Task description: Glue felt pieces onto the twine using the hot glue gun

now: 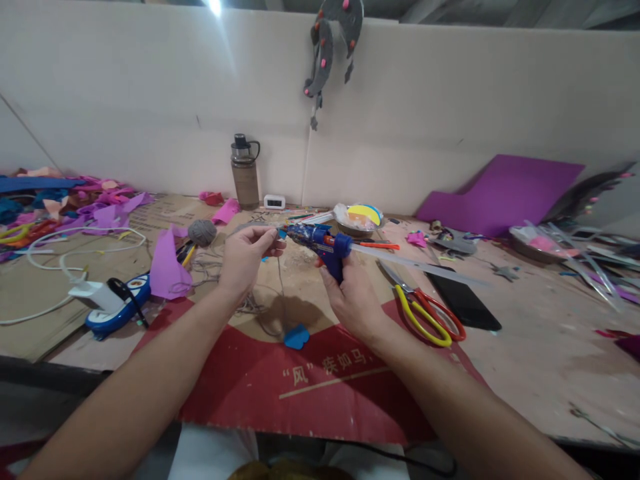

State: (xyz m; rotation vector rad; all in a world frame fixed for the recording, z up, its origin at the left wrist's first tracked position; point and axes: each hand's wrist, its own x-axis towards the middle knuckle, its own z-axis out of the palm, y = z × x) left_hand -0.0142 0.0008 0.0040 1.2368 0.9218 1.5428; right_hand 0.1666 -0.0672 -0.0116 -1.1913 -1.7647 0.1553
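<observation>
My right hand (353, 293) is wrapped round the handle of a blue hot glue gun (325, 245), which points left with a long clear glue stick (415, 263) out of its back. Just left of the nozzle, my left hand (253, 257) is pinched on a strand of grey yarn (281, 280), beside a small blue piece (283, 234) at the fingertips. From there the yarn hangs down to a blue cloud-like cutout (297, 337) above the red-printed cardboard (320, 400). Whether the nozzle touches the small blue piece cannot be made out.
Right of my right hand are red-and-yellow-handled scissors (425, 313) and a black phone (465, 300). A grey yarn ball (202, 232), a blue power strip (117, 310) and felt scraps (100, 207) lie left. Behind stand a bottle (245, 173) and a bowl (357, 230).
</observation>
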